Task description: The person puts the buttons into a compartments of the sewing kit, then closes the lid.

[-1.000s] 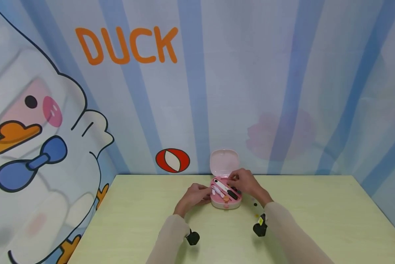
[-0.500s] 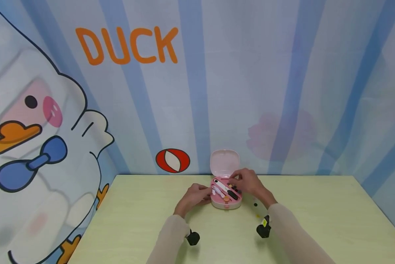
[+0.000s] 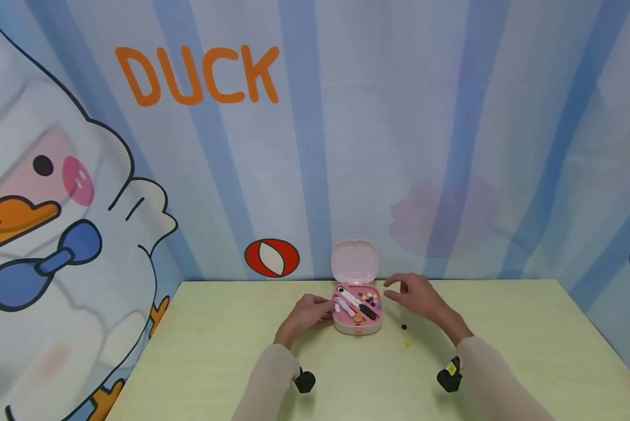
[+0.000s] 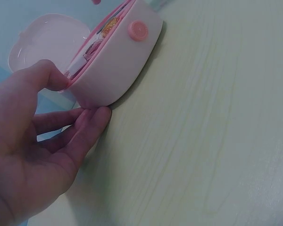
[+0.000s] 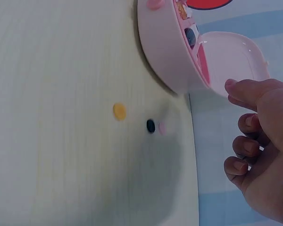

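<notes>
A small pink-and-white sewing box [image 3: 358, 330] stands on the table with its pale lid [image 3: 354, 261] raised. Inside lie a long white tool with a black end [image 3: 366, 310], an orange round piece [image 3: 358, 318] and several small coloured buttons [image 3: 369, 298]. My left hand [image 3: 305, 314] grips the box's left side; in the left wrist view the thumb is at the rim and the fingertips press low on the wall. To the right of the box my right hand [image 3: 419, 296] hovers with relaxed fingers and nothing between them.
Loose on the table right of the box are a black button [image 5: 151, 126], a yellow button [image 5: 119, 111] and a pale pink one [image 5: 162, 128]. The table [image 3: 214, 351] ends at a printed duck curtain [image 3: 357, 146] close behind the box.
My right hand has drawn back from the box's button compartment to the right, uncovering the coloured buttons inside. The left hand stays at the box's left side.
</notes>
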### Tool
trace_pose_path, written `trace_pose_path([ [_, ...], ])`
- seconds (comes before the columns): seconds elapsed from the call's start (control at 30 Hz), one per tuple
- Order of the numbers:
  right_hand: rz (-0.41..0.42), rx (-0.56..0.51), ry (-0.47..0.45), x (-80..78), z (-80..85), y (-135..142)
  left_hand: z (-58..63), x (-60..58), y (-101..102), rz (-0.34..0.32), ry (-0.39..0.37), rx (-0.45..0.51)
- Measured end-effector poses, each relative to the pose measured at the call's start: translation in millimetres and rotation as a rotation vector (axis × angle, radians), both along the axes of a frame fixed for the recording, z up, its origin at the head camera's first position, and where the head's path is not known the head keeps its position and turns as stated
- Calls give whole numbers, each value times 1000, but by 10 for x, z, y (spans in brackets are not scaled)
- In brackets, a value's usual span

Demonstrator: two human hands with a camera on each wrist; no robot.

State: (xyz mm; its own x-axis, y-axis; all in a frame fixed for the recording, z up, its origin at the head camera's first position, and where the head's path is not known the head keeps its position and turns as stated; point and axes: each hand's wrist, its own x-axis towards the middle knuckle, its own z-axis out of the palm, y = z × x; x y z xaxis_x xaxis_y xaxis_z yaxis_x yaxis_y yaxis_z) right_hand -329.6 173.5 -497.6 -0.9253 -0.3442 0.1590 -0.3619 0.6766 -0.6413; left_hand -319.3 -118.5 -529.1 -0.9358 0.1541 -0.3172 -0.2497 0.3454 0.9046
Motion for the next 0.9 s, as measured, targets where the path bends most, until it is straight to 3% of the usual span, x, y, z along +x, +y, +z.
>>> trace_pose_path([
  [0.2, 25, 15, 44, 123, -88, 215, 9, 8, 11, 10, -7, -13],
  [0.47, 24, 17, -16, 314, -217, 383, -5, -10, 28, 13, -12, -12],
  [0.9, 27, 23, -25, 409, -474, 435, -11, -4, -1, -5, 0, -15],
])
